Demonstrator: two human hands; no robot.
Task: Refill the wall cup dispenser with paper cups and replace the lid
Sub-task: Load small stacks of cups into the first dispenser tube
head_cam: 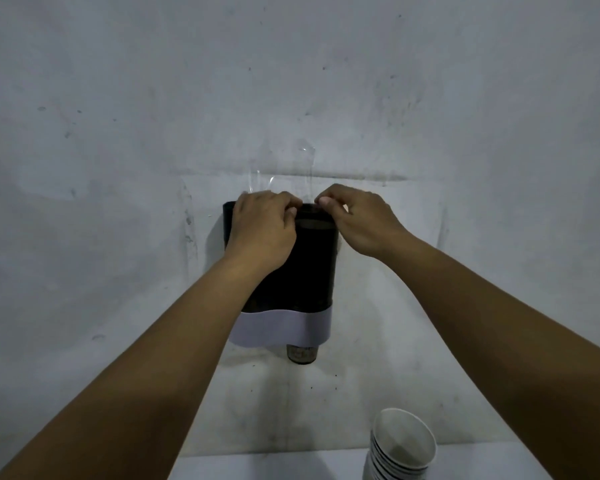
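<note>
Both hands sit curled on the top rim of the dispenser (291, 265), fingers bent over its upper edge. Left hand (262, 226) covers the top left part, knuckles toward the camera, fingertips tucked down against the rim. Right hand (359, 220) reaches in from the right, its thumb and forefinger pressed together at the top middle, though what they pinch cannot be made out. The 2 forearms rise from the bottom corners and meet at the top.

Mounted on the wall (118, 133), the dispenser has a dark body and a pale band (291, 329) at its base, where 1 cup (301, 355) pokes out below. A stack of paper cups (400, 445) stands on the counter (274, 467) near its right end, tilted, mouth toward the camera.
</note>
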